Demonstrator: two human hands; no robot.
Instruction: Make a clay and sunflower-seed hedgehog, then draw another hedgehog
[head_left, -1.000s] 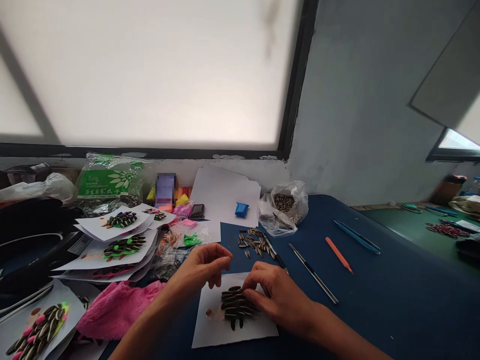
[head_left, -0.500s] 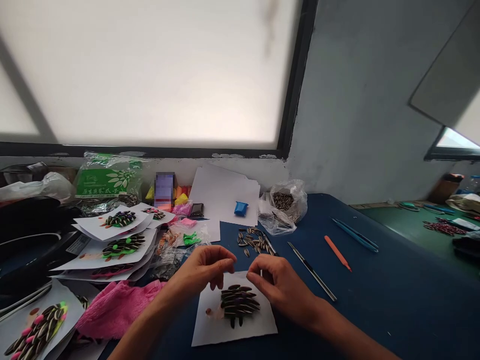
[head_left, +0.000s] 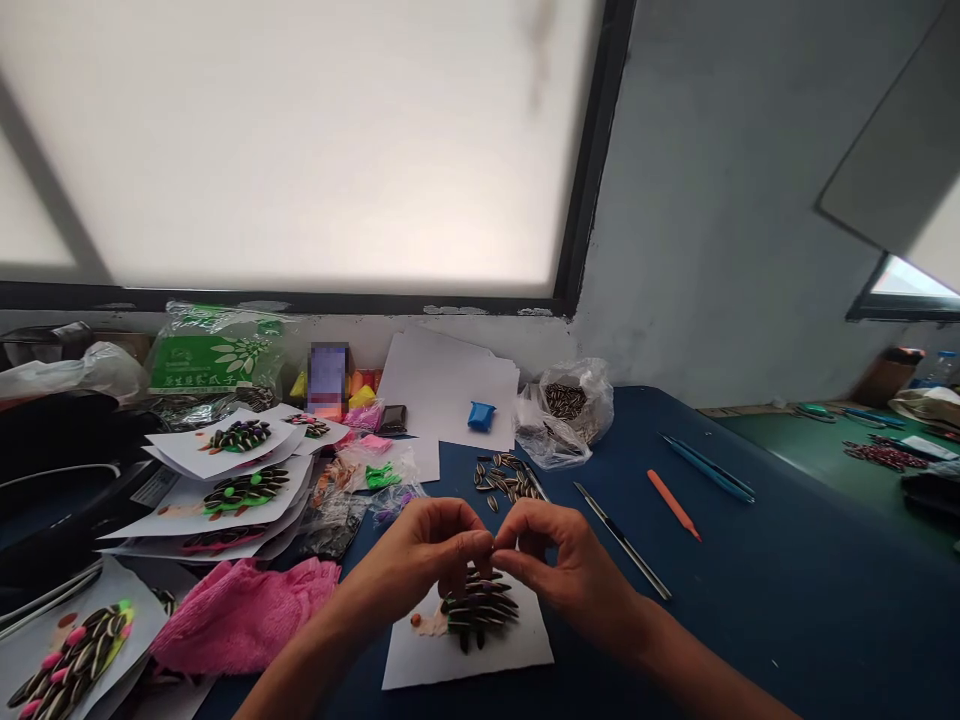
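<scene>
Just above a sheet of white paper (head_left: 517, 650), my left hand (head_left: 442, 545) and my right hand (head_left: 551, 550) meet with fingertips pinched together. Whatever sits between the fingertips is too small to make out. On the paper below lies a hedgehog figure (head_left: 484, 610), its body covered with striped sunflower seeds, with a pale clay head and a small brown nose at the left. The fingers of my left hand hide part of its upper edge. Loose sunflower seeds (head_left: 510, 478) are scattered on the blue table behind my hands.
Finished-looking seed pictures (head_left: 247, 490) are stacked at left beside a pink cloth (head_left: 247, 615). Right of my hands lie a craft knife (head_left: 622, 540), an orange tool (head_left: 673, 505) and blue tweezers (head_left: 709, 468). Farther back are a seed bag (head_left: 566, 405) and a blue clay packet (head_left: 481, 416).
My hands have come together; the left moved right until its fingertips met those of the right. The paper and hedgehog figure stay in place.
</scene>
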